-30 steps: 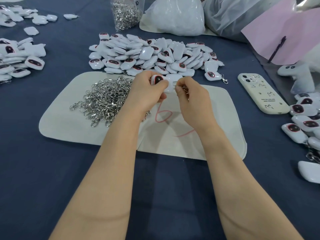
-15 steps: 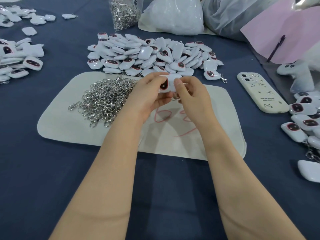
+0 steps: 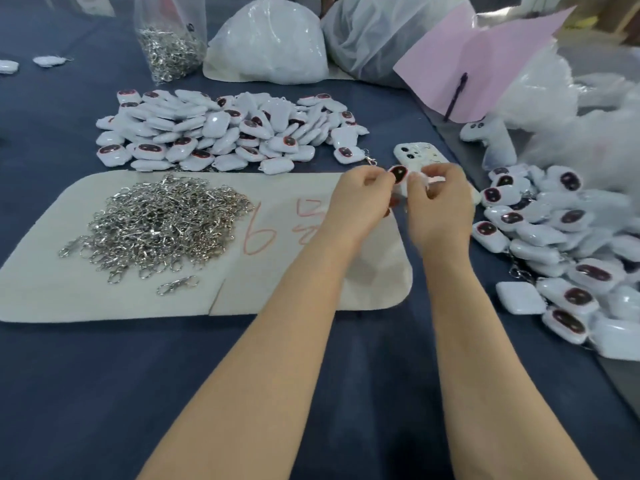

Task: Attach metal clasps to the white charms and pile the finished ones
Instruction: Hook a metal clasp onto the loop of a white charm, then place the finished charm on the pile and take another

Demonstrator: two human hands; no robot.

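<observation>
Both the left hand (image 3: 363, 199) and the right hand (image 3: 440, 199) pinch one white charm (image 3: 397, 174) between them, its dark face towards the person and its long axis too blurred to tell. Metal clasps (image 3: 162, 223) lie to their left.

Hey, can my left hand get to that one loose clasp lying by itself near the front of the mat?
Probably yes, once freed: the left hand is pinching a charm, but the mat between it and the loose clasp looks unobstructed.

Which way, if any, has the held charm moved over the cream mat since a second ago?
Yes, rightward. The charm was above the middle of the mat; now it is at its right edge, close to the phone.
</observation>
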